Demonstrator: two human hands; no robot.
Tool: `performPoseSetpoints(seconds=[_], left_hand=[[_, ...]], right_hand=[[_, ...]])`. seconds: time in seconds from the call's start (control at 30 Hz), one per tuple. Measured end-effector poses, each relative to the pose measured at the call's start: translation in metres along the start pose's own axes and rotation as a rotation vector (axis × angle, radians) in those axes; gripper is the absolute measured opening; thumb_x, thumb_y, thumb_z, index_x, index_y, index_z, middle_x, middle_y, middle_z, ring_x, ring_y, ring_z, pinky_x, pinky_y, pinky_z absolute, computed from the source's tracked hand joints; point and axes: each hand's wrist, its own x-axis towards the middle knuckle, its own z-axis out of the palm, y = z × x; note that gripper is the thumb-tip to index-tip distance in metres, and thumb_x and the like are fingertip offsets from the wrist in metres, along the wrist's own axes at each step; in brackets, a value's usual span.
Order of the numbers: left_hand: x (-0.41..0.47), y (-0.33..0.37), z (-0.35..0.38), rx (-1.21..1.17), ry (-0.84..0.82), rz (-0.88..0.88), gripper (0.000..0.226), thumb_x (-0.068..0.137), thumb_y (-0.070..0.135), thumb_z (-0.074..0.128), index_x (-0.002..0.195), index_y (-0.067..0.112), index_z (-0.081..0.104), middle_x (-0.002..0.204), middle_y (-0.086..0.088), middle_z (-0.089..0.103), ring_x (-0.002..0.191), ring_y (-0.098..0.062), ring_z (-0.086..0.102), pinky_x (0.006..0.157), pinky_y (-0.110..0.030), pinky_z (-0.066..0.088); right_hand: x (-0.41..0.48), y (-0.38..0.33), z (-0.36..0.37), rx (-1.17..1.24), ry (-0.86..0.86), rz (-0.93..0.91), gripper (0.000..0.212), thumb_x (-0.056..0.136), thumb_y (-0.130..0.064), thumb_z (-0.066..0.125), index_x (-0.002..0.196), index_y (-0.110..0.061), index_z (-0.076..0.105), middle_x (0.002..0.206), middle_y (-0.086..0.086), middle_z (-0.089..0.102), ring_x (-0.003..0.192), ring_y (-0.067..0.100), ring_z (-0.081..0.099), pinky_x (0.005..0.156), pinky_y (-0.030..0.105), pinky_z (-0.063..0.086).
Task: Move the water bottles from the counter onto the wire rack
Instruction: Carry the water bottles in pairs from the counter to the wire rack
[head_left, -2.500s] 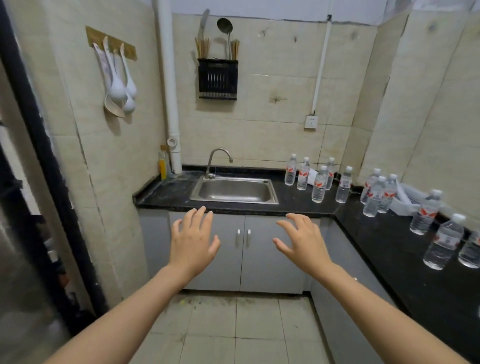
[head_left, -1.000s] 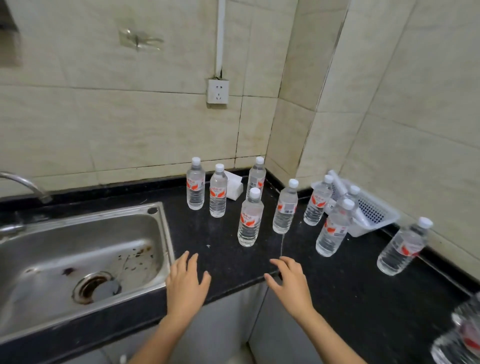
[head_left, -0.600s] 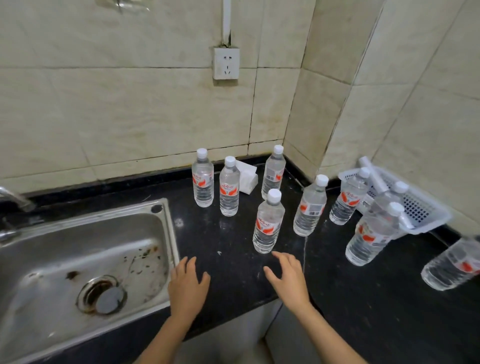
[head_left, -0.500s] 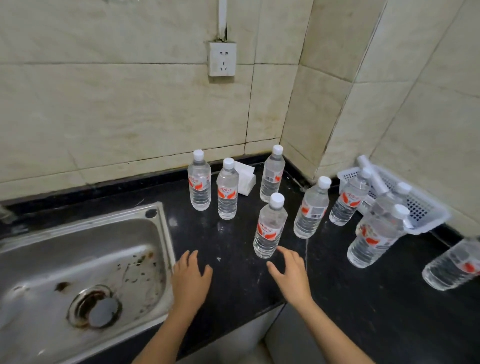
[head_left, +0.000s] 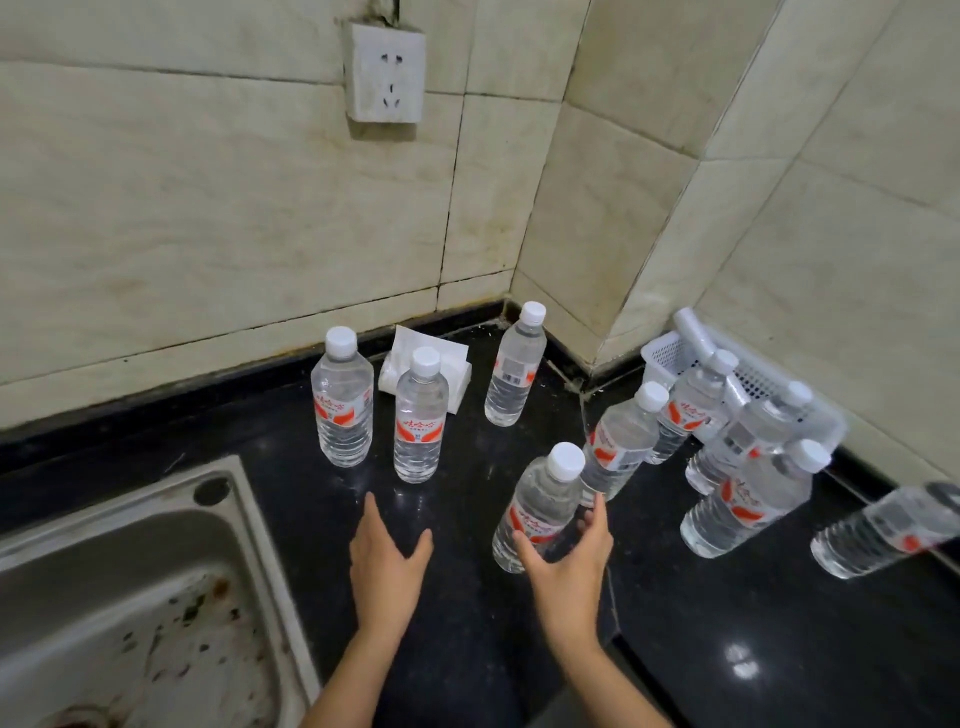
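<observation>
You are looking down at a black bench (head_left: 753, 623) set into a tiled corner, with a steel sink (head_left: 130, 597) at the lower left. Your right hand (head_left: 569, 564) is curled around the lower body of the nearest water bottle (head_left: 540, 506), thumb on its left and fingers on its right — it looks like contact, though whether the grip is firm is hard to tell from this angle. The bottle stands on the bench. Your left hand (head_left: 387, 558) hovers over the bench with fingers together and thumb spread, holding nothing.

Behind your hands, two bottles (head_left: 343, 405) stand side by side near a white tissue pack (head_left: 423, 371), and a third bottle (head_left: 514, 379) stands in the corner. To the right, several more bottles (head_left: 618, 441) cluster in front of a white plastic basket (head_left: 670, 353) — one further bottle (head_left: 883, 535) sits at the right edge, blurred. A wall socket (head_left: 384, 73) hangs above.
</observation>
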Motion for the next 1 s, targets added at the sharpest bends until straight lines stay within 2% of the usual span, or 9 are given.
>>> performPoseSetpoints(seconds=[0.1,0.27,0.37,0.47,0.57,0.73,0.83,0.9,1.0], left_hand=[[0.022,0.019,0.005,-0.038,0.038,0.072,0.092,0.076,0.025,0.071,0.146,0.010,0.014,0.152,-0.012,0.026,0.138,-0.032,0.026,0.111,-0.043,0.025],[0.070,0.050,0.011,-0.104,0.069,0.161,0.107,0.065,0.025,0.080,0.145,0.017,0.010,0.152,-0.010,0.026,0.140,-0.026,0.025,0.113,-0.046,0.027],[0.087,0.061,0.017,-0.152,0.047,0.148,0.113,0.063,0.025,0.082,0.146,0.020,0.006,0.152,-0.009,0.024,0.140,-0.026,0.025,0.114,-0.046,0.026],[0.097,0.065,0.022,-0.198,0.059,0.132,0.114,0.063,0.022,0.082,0.146,0.018,0.005,0.154,-0.008,0.021,0.141,-0.026,0.024,0.115,-0.047,0.024],[0.102,0.068,0.025,-0.242,0.099,0.127,0.109,0.065,0.018,0.080,0.146,0.017,0.008,0.153,-0.008,0.024,0.139,-0.027,0.027,0.113,-0.045,0.026],[0.105,0.067,0.023,-0.198,0.076,0.151,0.087,0.068,0.015,0.077,0.138,0.015,0.025,0.135,-0.013,0.046,0.123,-0.032,0.046,0.101,-0.043,0.038],[0.099,0.064,0.015,-0.196,0.020,0.165,0.080,0.067,0.012,0.077,0.133,0.012,0.031,0.131,-0.014,0.050,0.119,-0.032,0.050,0.098,-0.038,0.039],[0.087,0.062,0.011,-0.206,0.001,0.146,0.077,0.067,0.011,0.077,0.130,0.011,0.034,0.128,-0.014,0.052,0.116,-0.032,0.052,0.096,-0.037,0.039],[0.061,0.057,0.008,-0.213,-0.004,0.089,0.079,0.066,0.012,0.078,0.131,0.014,0.034,0.126,-0.015,0.056,0.113,-0.035,0.055,0.095,-0.039,0.041]], right_hand=[[0.017,-0.008,0.011,0.066,0.002,0.008,0.103,0.061,-0.009,0.083,0.143,-0.016,0.021,0.144,0.010,0.033,0.135,0.023,0.034,0.110,0.031,0.027],[0.034,-0.011,0.025,0.127,0.029,0.028,0.106,0.059,-0.013,0.084,0.142,-0.028,0.021,0.147,0.001,0.036,0.135,0.018,0.036,0.112,0.042,0.032],[0.042,-0.014,0.027,0.131,0.022,0.039,0.094,0.061,-0.012,0.083,0.137,-0.028,0.030,0.139,-0.003,0.044,0.127,0.017,0.043,0.108,0.038,0.037],[0.055,-0.017,0.023,0.094,-0.058,0.021,0.080,0.064,-0.012,0.081,0.122,-0.038,0.032,0.121,-0.012,0.046,0.113,0.011,0.047,0.102,0.034,0.040],[0.069,-0.021,0.015,0.075,-0.179,-0.009,0.074,0.065,-0.008,0.079,0.112,-0.040,0.031,0.106,-0.020,0.048,0.101,0.006,0.051,0.095,0.027,0.041],[0.083,-0.020,0.004,0.110,-0.254,0.002,0.075,0.068,-0.002,0.076,0.119,-0.031,0.027,0.101,-0.027,0.040,0.090,-0.007,0.048,0.090,0.020,0.037],[0.081,-0.015,0.000,0.127,-0.271,0.013,0.077,0.067,-0.004,0.077,0.120,-0.032,0.028,0.105,-0.020,0.045,0.096,0.002,0.052,0.090,0.023,0.039],[0.078,-0.012,0.000,0.122,-0.289,0.001,0.078,0.059,-0.013,0.078,0.117,-0.036,0.031,0.109,-0.015,0.049,0.102,0.008,0.053,0.093,0.025,0.042],[0.070,-0.011,-0.001,0.102,-0.311,-0.029,0.073,0.056,-0.015,0.079,0.111,-0.038,0.036,0.108,-0.014,0.050,0.101,0.007,0.054,0.089,0.022,0.042]])
